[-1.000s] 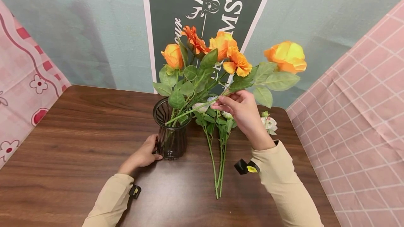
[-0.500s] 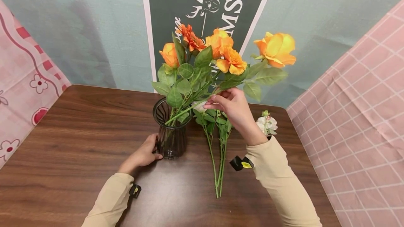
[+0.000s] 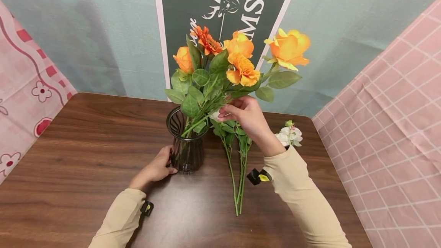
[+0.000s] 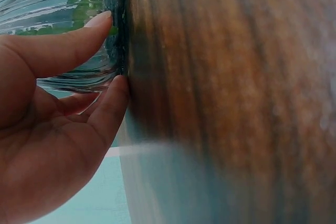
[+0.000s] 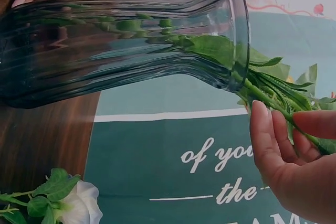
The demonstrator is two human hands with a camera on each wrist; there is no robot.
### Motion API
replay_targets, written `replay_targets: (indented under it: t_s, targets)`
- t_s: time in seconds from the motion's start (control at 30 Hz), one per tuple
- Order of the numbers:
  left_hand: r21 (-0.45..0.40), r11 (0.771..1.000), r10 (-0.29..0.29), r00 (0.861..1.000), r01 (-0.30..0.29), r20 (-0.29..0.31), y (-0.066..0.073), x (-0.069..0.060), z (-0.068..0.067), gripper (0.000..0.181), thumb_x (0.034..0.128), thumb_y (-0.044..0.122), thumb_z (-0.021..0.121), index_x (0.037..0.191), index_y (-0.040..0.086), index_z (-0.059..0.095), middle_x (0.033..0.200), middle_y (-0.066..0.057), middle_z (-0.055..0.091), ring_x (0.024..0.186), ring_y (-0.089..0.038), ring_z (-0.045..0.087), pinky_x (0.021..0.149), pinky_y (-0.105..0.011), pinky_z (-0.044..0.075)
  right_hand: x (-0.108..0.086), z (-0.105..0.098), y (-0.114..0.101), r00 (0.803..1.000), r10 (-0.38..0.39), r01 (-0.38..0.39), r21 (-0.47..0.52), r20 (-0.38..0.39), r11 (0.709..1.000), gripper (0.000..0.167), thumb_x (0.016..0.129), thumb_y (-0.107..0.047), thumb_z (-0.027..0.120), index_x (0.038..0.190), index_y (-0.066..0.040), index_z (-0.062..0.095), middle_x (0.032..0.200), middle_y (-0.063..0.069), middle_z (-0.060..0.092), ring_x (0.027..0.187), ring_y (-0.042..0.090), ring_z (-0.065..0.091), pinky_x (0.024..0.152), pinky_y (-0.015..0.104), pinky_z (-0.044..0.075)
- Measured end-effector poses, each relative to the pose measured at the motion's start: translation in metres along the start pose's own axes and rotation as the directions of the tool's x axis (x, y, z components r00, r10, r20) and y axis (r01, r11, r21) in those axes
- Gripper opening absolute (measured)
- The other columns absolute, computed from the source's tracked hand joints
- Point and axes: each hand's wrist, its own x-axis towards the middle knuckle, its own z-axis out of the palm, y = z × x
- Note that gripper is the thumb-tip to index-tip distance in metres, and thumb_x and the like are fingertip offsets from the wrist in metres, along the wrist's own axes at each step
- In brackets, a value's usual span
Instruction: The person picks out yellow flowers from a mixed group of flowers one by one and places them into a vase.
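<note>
A dark ribbed glass vase (image 3: 187, 155) stands upright on the table, with several orange flowers (image 3: 240, 44) and their leaves rising from it. Around its base, my left hand (image 3: 158, 167) holds it, thumb on one side and fingers on the other; in the left wrist view the fingertips touch the tabletop. My right hand (image 3: 246, 119) pinches the green stem (image 5: 270, 100) of an orange-yellow rose (image 3: 288, 51) between thumb and fingers. That stem slants at the vase's rim, and the right wrist view shows its lower end near the mouth; leaves partly hide it.
Several green stems (image 3: 237, 179) with pale flowers lie on the wooden table (image 3: 103, 144), right of the vase. A white flower (image 3: 290, 135) lies farther right, partly behind my right sleeve. Fabric backdrops (image 3: 382, 125) rise around the table.
My right hand has moved left toward the vase with the rose; its bloom has swung left and up. The bunch in the vase has shifted slightly left. My left hand stays on the vase.
</note>
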Motion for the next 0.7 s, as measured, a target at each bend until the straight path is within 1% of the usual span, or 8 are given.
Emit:
replay_targets:
  t_s: [0.07,0.17,0.3,0.4,0.57,0.7]
  targets:
    - [0.001,1.0,-0.001,1.0,0.001,0.0,0.0,0.0,0.0,0.061,0.075,-0.006,0.067,0.123,-0.015,0.03,0.119,-0.032,0.035,0.114,-0.044,0.038,0.092,-0.047,0.041,0.001,0.002,0.001,1.0,0.009,-0.009,-0.014,0.005,1.0,0.01,0.087,0.008,0.048,0.094,0.014,0.052,0.076,0.021,0.06,0.064,0.022,0.063,0.072,0.046,0.052]
    - [0.004,1.0,-0.005,1.0,0.005,0.002,0.0,0.0,0.0,0.061,0.0752,-0.005,0.067,0.123,-0.015,0.03,0.119,-0.032,0.035,0.114,-0.043,0.039,0.092,-0.047,0.041,0.002,0.005,0.001,1.0,0.02,-0.019,-0.048,0.011,0.999,0.013,0.087,0.006,0.05,0.092,0.018,0.053,0.072,0.016,0.06,0.062,0.021,0.062,0.071,0.045,0.053]
    - [-0.004,1.0,-0.012,1.0,0.012,0.005,0.0,0.0,0.0,0.062,0.0754,-0.006,0.067,0.124,-0.016,0.029,0.12,-0.032,0.035,0.114,-0.044,0.038,0.092,-0.046,0.041,0.003,0.008,0.003,1.0,0.024,-0.023,-0.125,0.011,0.992,0.016,0.087,0.003,0.052,0.091,0.018,0.055,0.069,0.011,0.06,0.062,0.019,0.061,0.069,0.041,0.053]
    - [-0.017,1.0,-0.017,1.0,0.017,0.01,0.0,0.0,0.0,0.063,0.0758,-0.006,0.066,0.125,-0.016,0.028,0.122,-0.033,0.033,0.116,-0.044,0.037,0.092,-0.046,0.042,0.004,0.01,0.007,1.0,0.016,-0.013,-0.16,0.015,0.987,0.013,0.087,0.003,0.052,0.091,0.014,0.057,0.068,0.01,0.06,0.062,0.018,0.06,0.069,0.039,0.054]
    - [-0.011,1.0,-0.019,1.0,0.019,0.008,-0.001,0.001,0.001,0.063,0.076,-0.006,0.065,0.125,-0.016,0.028,0.123,-0.033,0.033,0.116,-0.044,0.037,0.092,-0.046,0.042,0.005,0.012,0.012,0.999,-0.003,0.008,-0.152,0.033,0.988,0.008,0.087,0.004,0.052,0.087,0.01,0.057,0.065,0.008,0.058,0.06,0.02,0.059,0.068,0.041,0.053]
    - [-0.009,1.0,-0.019,1.0,0.019,0.0,-0.001,0.001,0.002,0.062,0.0754,-0.007,0.066,0.124,-0.016,0.028,0.122,-0.033,0.033,0.115,-0.044,0.038,0.092,-0.046,0.041,0.006,0.012,0.014,0.999,-0.015,0.022,-0.154,0.048,0.988,0.011,0.087,0.003,0.052,0.079,0.008,0.057,0.061,0.007,0.056,0.057,0.018,0.056,0.066,0.037,0.053]
